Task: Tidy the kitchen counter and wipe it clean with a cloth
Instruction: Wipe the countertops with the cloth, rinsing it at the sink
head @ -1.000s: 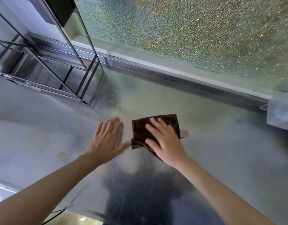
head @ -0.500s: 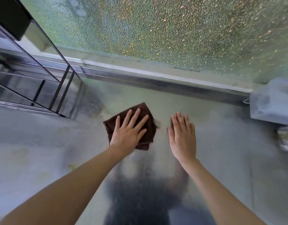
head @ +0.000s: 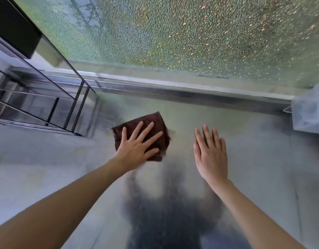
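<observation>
The folded brown cloth (head: pixel 156 121) is lying flat on the steel surface (head: pixel 254 159), directly under the spread, straight fingers (head: pixel 147 129) of the left hand (head: pixel 137 148), which is pressing down on it. The right hand (head: pixel 210 155) is resting palm-down on the bare surface just to the right of the cloth, apart from it, fingers straight and close together. A dark wire rack (head: pixel 52 103) is standing beyond and left of the left fingers, and a translucent bag (head: pixel 309 112) is sitting far right of the right fingers.

One head-worn camera looks steeply down, close over the counter (head: pixel 245 177).
</observation>
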The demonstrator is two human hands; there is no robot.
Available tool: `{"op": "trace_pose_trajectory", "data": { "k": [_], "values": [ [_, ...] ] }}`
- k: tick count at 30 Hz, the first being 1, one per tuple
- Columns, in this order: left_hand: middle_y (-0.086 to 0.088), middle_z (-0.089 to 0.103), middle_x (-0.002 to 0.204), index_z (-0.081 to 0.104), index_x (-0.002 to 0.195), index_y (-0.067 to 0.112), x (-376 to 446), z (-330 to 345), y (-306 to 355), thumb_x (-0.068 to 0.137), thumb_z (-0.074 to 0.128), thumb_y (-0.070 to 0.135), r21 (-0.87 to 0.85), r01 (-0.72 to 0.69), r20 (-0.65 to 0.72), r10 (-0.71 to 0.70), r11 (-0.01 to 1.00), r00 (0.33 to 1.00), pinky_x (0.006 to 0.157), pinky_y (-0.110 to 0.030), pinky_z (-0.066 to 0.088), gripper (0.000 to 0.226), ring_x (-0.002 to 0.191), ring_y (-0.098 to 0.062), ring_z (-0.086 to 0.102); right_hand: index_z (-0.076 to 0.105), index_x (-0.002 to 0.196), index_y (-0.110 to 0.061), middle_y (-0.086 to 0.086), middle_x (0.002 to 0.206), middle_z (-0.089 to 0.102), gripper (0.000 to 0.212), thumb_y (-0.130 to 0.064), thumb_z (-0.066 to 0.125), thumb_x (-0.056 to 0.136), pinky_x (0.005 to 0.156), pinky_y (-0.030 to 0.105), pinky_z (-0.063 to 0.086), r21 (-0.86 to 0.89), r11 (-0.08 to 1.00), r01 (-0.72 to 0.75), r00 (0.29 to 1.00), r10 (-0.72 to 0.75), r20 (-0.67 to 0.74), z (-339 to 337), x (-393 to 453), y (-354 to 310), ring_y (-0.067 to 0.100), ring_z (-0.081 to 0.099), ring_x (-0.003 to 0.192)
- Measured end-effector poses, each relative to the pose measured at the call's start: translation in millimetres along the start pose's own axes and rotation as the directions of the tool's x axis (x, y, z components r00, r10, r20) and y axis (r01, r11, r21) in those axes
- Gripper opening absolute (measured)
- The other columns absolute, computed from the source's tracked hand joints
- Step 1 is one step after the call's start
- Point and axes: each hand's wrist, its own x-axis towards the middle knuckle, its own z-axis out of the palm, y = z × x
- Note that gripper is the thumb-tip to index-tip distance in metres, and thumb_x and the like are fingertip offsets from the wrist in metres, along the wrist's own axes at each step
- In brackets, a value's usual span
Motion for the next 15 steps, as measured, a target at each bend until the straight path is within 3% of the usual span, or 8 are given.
{"op": "trace_pose_trajectory", "data": {
  "k": [1,3,5,7,9,11,13,15],
  "values": [
    [0.001,0.024,0.154,0.02,0.141,0.043,13.4,-5.2,-7.9,0.092,0.02,0.059,-0.088,0.126,-0.056,-0.131,0.988,0.99,0.095,-0.073,0.029,0.052,0.14,-0.031,0.024,0.04,0.141,-0.021,0.007,0.148,0.038,0.051,-0.038,0.021,0.097,0.108,0.048,0.029,0.009,1.0,-0.005,1.0,0.005,-0.003,0.2,0.4,-0.2,0.032,0.033,0.137],
    [0.004,-0.001,0.157,0.008,0.142,0.048,37.4,-14.1,-17.9,0.09,0.028,0.059,-0.277,0.381,0.007,-0.394,0.882,0.919,0.103,-0.07,0.011,0.057,0.144,-0.029,-0.001,0.041,0.14,-0.021,0.007,0.147,0.039,0.051,-0.038,0.02,0.097,0.107,0.048,0.03,0.018,1.0,-0.014,1.0,0.014,-0.004,0.8,0.5,-0.4,0.032,0.034,0.137],
    [0.004,-0.011,0.157,0.001,0.142,0.048,46.3,-19.3,-18.3,0.09,0.027,0.06,-0.279,0.458,0.034,-0.468,0.844,0.883,0.105,-0.068,0.004,0.059,0.143,-0.03,-0.011,0.04,0.141,-0.022,0.007,0.148,0.039,0.051,-0.038,0.02,0.097,0.107,0.049,0.03,0.014,1.0,-0.015,1.0,0.015,0.0,1.0,0.6,-0.5,0.032,0.034,0.137],
    [0.002,-0.008,0.157,0.002,0.143,0.047,39.2,-16.4,-10.7,0.092,0.023,0.058,-0.235,0.39,0.018,-0.397,0.89,0.917,0.107,-0.066,0.007,0.057,0.143,-0.031,-0.007,0.04,0.141,-0.022,0.007,0.148,0.038,0.051,-0.038,0.02,0.097,0.108,0.049,0.03,0.009,1.0,-0.013,1.0,0.013,0.007,0.4,0.9,-0.8,0.032,0.033,0.137],
    [-0.002,0.014,0.156,0.016,0.142,0.044,24.3,-4.9,3.1,0.089,0.021,0.056,-0.122,0.226,-0.09,-0.237,0.966,0.967,0.103,-0.066,0.022,0.055,0.142,-0.034,0.015,0.039,0.141,-0.023,0.007,0.148,0.037,0.051,-0.039,0.018,0.098,0.108,0.049,0.029,0.007,1.0,-0.012,1.0,0.012,0.016,-0.9,0.7,-0.9,0.032,0.033,0.137],
    [-0.003,0.037,0.148,0.029,0.138,0.041,7.3,4.9,15.4,0.088,0.023,0.054,-0.035,0.032,-0.11,-0.036,0.999,0.993,0.093,-0.065,0.038,0.052,0.133,-0.036,0.038,0.038,0.142,-0.023,0.006,0.149,0.036,0.053,-0.04,0.014,0.098,0.108,0.049,0.029,-0.003,1.0,-0.006,1.0,0.006,0.028,-2.2,0.4,-1.0,0.032,0.032,0.138],
    [-0.001,0.042,0.145,0.03,0.137,0.041,7.8,5.0,10.0,0.092,0.018,0.054,0.057,-0.122,-0.09,0.127,0.991,0.988,0.088,-0.063,0.042,0.049,0.129,-0.034,0.044,0.036,0.143,-0.024,0.006,0.15,0.035,0.053,-0.041,0.011,0.099,0.109,0.048,0.027,-0.017,1.0,0.0,0.999,0.001,0.037,-1.8,0.2,-0.3,0.031,0.03,0.138],
    [0.001,0.038,0.147,0.026,0.139,0.042,25.4,-2.4,3.2,0.094,0.009,0.055,0.076,-0.153,-0.058,0.158,0.985,0.986,0.09,-0.066,0.04,0.05,0.131,-0.032,0.041,0.034,0.143,-0.025,0.005,0.15,0.034,0.054,-0.042,0.009,0.099,0.11,0.047,0.025,-0.024,1.0,0.001,0.999,-0.001,0.035,-1.0,-0.1,0.2,0.031,0.029,0.139]
  ]
}}
